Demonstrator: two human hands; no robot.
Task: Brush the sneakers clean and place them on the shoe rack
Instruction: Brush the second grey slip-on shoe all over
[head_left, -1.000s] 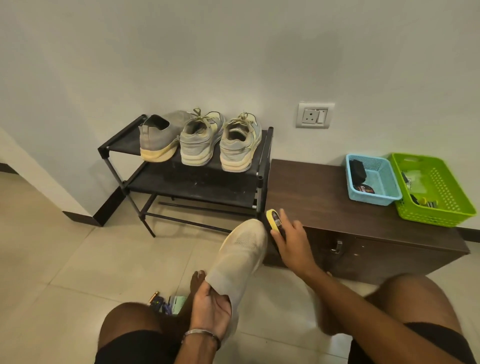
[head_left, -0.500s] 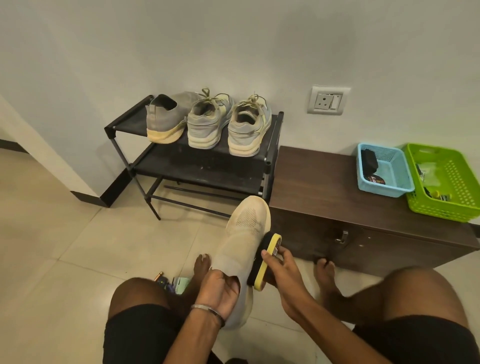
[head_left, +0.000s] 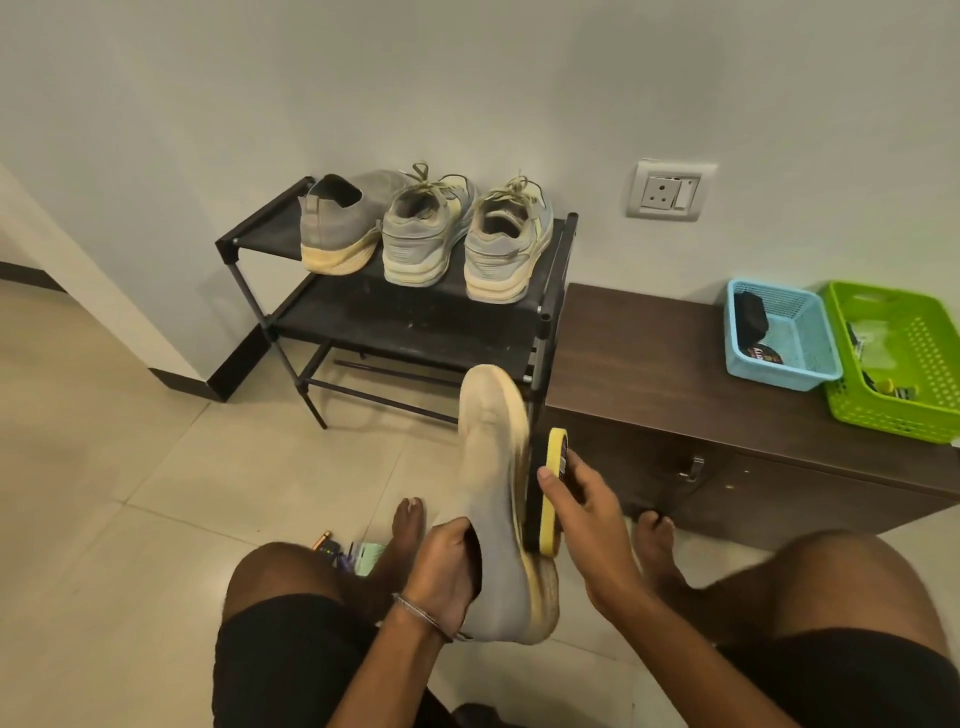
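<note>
My left hand (head_left: 447, 566) grips a grey slip-on sneaker (head_left: 498, 499) at its heel opening, holding it toe-up and turned so its yellowed sole edge faces right. My right hand (head_left: 582, 514) holds a yellow-backed brush (head_left: 550, 488) against that sole edge. On the top shelf of the black shoe rack (head_left: 249, 228) stand three shoes, heels toward me: a matching grey slip-on (head_left: 332, 228) at the left and a pair of laced grey sneakers (head_left: 462, 239) beside it.
A dark wooden low cabinet (head_left: 649, 364) stands right of the rack, carrying a blue basket (head_left: 779, 364) and a green basket (head_left: 935, 415). Small items (head_left: 348, 553) lie on the tiled floor by my left foot. My knees fill the lower frame.
The sneaker has been rotated from upper-facing to sole edge facing right. The brush came down from near the toe to the side of the sole. The camera tilted downward.
</note>
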